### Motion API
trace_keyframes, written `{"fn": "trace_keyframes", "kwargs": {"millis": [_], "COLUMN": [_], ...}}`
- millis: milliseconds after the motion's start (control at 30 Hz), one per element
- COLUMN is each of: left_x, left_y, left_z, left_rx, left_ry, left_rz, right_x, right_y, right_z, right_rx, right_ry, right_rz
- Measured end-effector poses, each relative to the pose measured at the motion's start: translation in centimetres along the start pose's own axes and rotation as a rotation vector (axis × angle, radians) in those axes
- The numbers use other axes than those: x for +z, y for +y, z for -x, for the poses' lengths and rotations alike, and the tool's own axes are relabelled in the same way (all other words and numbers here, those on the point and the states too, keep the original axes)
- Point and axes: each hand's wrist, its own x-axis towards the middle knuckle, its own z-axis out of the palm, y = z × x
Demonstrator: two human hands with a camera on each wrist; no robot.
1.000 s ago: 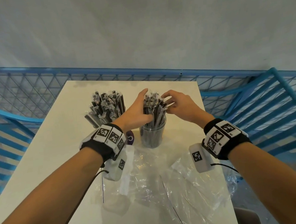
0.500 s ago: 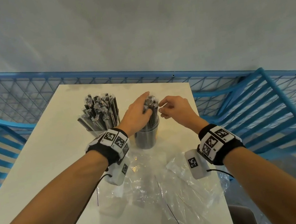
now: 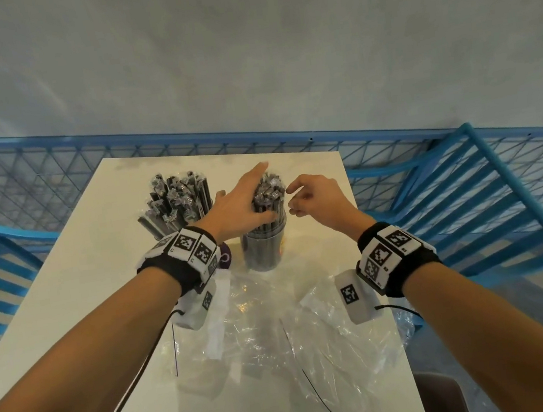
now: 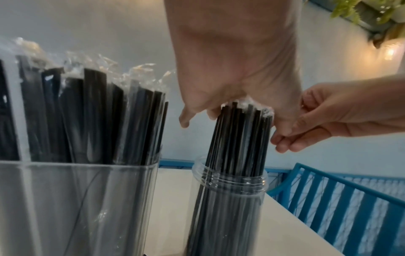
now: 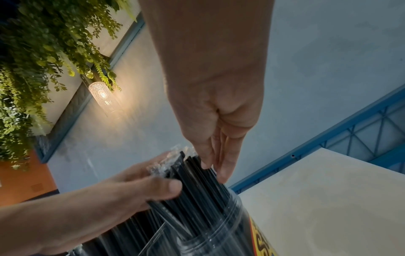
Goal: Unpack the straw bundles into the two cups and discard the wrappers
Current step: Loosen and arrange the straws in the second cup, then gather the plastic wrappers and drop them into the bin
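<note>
Two clear cups stand on the white table point(image 3: 98, 263). The left cup point(image 4: 76, 199) is packed with wrapped black straws point(image 3: 176, 201). A tighter bunch of black straws point(image 3: 267, 196) stands in the right cup point(image 3: 265, 251). My left hand point(image 3: 239, 206) grips that bunch near its top, thumb across the front point(image 5: 168, 187). Just to the bunch's right is my right hand point(image 3: 310, 197), fingers loosely bent and holding nothing, with its fingertips point(image 5: 210, 162) at the straw tops. Empty clear wrappers point(image 3: 279, 329) lie crumpled on the table in front of the cups.
Blue metal railing point(image 3: 469, 200) runs round the table's far and right sides, close to its right edge. A thin black cord point(image 3: 334, 405) lies over the wrappers. A dark seat point(image 3: 440, 398) shows at the bottom right. A purple-labelled item point(image 3: 225, 258) sits beneath my left wrist.
My right hand has come off the straw tops and drawn slightly to the right. My left hand has stayed on the bunch, which now stands closer together.
</note>
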Motion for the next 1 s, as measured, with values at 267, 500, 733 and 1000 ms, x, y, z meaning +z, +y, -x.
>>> {"fn": "trace_keyframes", "kwargs": {"millis": [267, 500, 733, 1000], "left_x": [-2.4, -4.5, 1.9, 6.4], "left_y": [1.4, 5.1, 5.2, 2.8], "left_z": [1.6, 6.7, 10.7, 14.6], "left_rx": [0.08, 0.108, 0.093, -0.039], "left_ry": [0.071, 0.372, 0.177, 0.012], "left_rz": [-0.025, 0.132, 0.089, 0.05], "right_x": [-3.6, -7.1, 0.4, 6.7], "right_y": [-1.2, 1.2, 8.5, 13.4], "right_z": [2.5, 7.3, 13.7, 18.5], "right_rx": [-0.062, -0.041, 0.168, 0.172], "right_ry": [-0.104, -0.395, -0.759, -0.621], "right_rz": [0.269, 0.496, 0.736, 0.736]}}
